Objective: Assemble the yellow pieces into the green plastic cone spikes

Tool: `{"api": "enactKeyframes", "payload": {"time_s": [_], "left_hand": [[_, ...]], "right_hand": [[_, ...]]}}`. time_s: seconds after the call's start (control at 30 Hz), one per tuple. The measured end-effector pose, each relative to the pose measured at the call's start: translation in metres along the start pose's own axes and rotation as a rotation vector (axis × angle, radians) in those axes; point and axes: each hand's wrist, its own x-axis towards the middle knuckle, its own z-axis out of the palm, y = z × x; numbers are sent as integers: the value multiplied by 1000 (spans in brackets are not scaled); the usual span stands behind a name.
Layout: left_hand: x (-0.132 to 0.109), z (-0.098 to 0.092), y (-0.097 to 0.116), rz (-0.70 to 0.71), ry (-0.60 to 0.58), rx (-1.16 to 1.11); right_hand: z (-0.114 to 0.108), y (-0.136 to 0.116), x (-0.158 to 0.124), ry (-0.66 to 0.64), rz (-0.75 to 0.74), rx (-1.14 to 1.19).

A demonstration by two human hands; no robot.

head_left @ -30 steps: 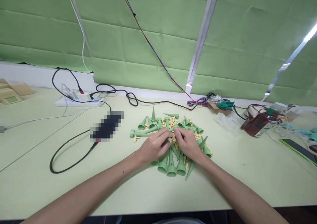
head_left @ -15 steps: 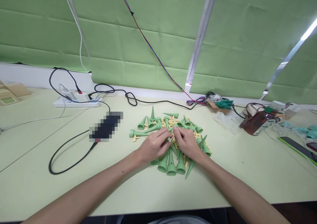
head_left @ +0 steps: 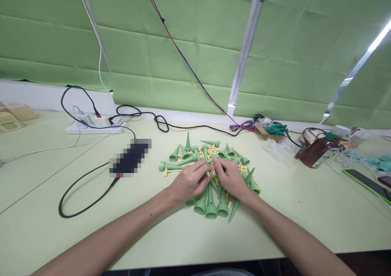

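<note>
In the head view, my left hand is closed around a green plastic watering spike; only a short piece of it shows between thumb and fingers. My right hand pinches right beside it, fingertips nearly meeting the left ones. What those right fingers grip is hidden. Around and beneath both hands spreads a pile of hollow green cone-shaped spikes, some standing, most lying. Small yellow T-shaped valves are scattered among them, thickest behind the hands.
To the left lies a pixelated dark device with a black cable. Behind it is a white power strip. At the right stand a brown bottle, a small cardboard box, a plastic bag and a green-edged phone.
The hands keep almost the same pose, fingertips together over the pile. The whole view has shifted very slightly; nothing else has visibly moved.
</note>
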Motion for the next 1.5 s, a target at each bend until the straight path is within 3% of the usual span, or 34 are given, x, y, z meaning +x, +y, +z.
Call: {"api": "enactKeyframes", "payload": {"time_s": [0.87, 1.2, 1.33, 1.5], "left_hand": [[-1, 2, 2, -61, 17, -52], [4, -1, 1, -276, 42, -53], [1, -1, 1, -336, 20, -62], [2, -5, 5, -427, -118, -105]], "right_hand": [[1, -1, 0, -24, 29, -3], [-2, -8, -1, 124, 58, -21], [-3, -13, -7, 61, -54, 102], [1, -10, -10, -29, -75, 197]]}}
